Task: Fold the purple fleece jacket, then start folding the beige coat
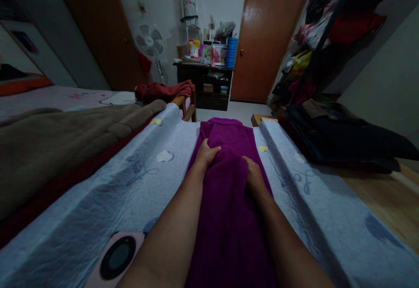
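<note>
A purple garment (229, 200) lies lengthwise on a pale blue quilt (131, 187), reaching toward the far edge of the bed. My left hand (205, 155) grips the left side of a raised fold in the cloth, thumb over the top. My right hand (253, 175) presses on the right side of the same fold, fingers curled into the fabric. Both forearms run along the garment's two edges.
A brown blanket (55, 144) and a dark red cloth (163, 90) lie to the left. Dark folded clothes (343, 137) sit on the right. Ahead stand a dark cabinet (204, 83), a white fan (150, 41), a wooden door (265, 39) and a clothes rack (330, 22).
</note>
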A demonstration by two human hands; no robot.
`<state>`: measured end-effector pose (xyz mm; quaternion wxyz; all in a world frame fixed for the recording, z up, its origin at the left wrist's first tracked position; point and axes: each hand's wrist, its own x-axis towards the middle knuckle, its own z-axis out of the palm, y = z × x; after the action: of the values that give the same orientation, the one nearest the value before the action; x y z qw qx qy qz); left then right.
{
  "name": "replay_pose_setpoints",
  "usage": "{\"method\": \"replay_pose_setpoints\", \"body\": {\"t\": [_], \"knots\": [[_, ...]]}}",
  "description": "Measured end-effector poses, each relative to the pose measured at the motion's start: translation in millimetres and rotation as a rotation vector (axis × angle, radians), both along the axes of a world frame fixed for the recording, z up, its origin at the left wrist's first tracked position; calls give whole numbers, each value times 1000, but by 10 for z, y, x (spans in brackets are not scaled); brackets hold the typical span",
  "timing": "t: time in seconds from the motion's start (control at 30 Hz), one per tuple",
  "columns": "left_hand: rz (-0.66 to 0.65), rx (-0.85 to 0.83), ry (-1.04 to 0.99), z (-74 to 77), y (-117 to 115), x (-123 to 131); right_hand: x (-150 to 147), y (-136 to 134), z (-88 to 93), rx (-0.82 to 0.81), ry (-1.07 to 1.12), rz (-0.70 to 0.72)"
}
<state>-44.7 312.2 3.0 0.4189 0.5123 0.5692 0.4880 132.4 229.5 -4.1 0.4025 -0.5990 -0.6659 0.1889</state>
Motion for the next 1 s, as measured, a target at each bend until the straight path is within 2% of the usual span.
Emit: {"method": "replay_pose_setpoints", "body": {"t": [0.27,0.37,0.47,0.53,0.6,0.7,0.77,0.87,1.0], "knots": [[168,53,287,-38,98,-66,-17,-42,66,41,2,-27],[230,143,436,68,19,-50,-25,-54,82,20,9,-45],[279,316,632,236,-103,42,-26,-57,93,0,10,-43],[207,394,723,317,-165,127,-22,-54,92,-6,7,-39],[36,370,777,330,-197,200,-15,-45,81,-3,-9,-36],[-264,195,851,228,-198,251,-6,-28,54,10,-33,-36],[-376,103,871,134,-186,251,-4,-19,45,9,-40,-35],[-390,70,834,37,-164,238,-4,-22,62,-5,-46,-15],[-381,74,726,-14,-115,213,5,-40,103,-14,-27,-5]]}}
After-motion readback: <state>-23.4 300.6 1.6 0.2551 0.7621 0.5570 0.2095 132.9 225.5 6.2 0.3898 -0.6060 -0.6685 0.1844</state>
